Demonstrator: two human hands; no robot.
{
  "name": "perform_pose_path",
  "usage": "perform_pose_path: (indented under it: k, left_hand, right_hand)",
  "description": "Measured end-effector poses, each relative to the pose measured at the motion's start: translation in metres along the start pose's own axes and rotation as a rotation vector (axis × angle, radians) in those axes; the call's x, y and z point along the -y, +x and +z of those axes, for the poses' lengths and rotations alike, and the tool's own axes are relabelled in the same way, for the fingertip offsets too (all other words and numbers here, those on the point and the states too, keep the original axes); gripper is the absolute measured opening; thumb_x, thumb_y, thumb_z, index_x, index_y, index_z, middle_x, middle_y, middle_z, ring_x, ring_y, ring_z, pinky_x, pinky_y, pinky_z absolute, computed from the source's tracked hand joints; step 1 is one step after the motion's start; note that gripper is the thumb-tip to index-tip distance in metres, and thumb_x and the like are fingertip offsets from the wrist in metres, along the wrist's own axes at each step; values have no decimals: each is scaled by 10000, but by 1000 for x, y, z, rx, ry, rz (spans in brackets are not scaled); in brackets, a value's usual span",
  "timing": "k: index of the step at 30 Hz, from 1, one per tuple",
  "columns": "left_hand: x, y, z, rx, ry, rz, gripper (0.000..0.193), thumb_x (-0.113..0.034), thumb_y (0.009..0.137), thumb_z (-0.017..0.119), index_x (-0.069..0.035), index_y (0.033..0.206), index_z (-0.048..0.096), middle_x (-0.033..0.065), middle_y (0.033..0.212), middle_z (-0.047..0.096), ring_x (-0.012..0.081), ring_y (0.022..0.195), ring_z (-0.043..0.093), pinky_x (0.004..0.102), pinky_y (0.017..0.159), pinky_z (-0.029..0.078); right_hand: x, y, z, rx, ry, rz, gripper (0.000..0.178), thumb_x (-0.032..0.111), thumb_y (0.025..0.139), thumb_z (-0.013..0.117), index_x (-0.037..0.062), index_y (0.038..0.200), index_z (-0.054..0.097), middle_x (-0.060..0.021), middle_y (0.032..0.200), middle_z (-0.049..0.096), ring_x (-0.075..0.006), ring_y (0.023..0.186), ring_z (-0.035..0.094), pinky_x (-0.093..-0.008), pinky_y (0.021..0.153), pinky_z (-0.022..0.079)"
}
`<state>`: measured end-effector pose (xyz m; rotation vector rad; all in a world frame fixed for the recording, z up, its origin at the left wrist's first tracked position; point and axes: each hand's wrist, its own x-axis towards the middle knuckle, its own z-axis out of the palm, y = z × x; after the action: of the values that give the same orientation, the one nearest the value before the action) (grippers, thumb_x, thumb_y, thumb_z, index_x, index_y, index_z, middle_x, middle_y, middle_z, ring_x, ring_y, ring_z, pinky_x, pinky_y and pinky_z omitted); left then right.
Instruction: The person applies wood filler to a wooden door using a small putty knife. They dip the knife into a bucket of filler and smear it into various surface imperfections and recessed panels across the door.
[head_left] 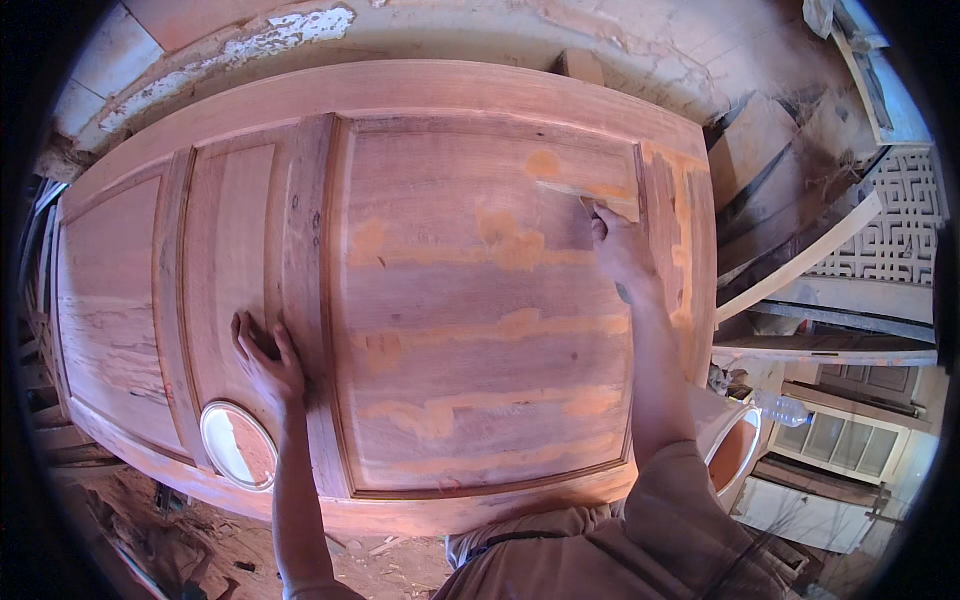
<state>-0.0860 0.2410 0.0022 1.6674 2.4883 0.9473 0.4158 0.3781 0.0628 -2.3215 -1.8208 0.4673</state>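
A large reddish wooden panelled door (480, 300) lies flat before me, with orange filler patches (520, 245) in streaks over its widest panel. My right hand (622, 250) is closed around what looks like a putty knife (588, 205), at the far right part of that panel. The blade is thin and partly hard to make out; a pale smear (560, 188) shows beside it. My left hand (268, 358) rests open, fingers apart, on the narrower panel to the left, holding nothing. Near its wrist a round white lid (238, 447) with orange-pink residue lies on the door.
A white-rimmed bucket (737, 447) stands by my right elbow, with a clear plastic bottle (783, 408) beyond it. Boards (800, 255) and a lattice panel (880, 215) lean at the right. A wall (660, 50) runs behind the door; debris (220, 540) covers the floor.
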Motion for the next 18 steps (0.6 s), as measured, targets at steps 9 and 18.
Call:
perform_pose_path:
  k: [9,18]
  left_hand:
    - [-3,0,2,18,-43,-35,527,-311,957,644,-10,1369,513,213,1446,485,410,1337,459,490,1103,381]
    - [-4,2,1,16,14,-21,540,-338,957,647,-24,1377,516,214,1452,478,409,1336,457,491,1098,388]
  right_hand:
    - [8,-6,15,4,-124,3,415,254,1015,485,128,1402,563,-260,895,702,-417,810,700,-521,751,560]
    - [44,-7,16,12,-130,73,405,259,1015,474,100,1372,582,-265,913,701,-428,851,697,-528,771,561]
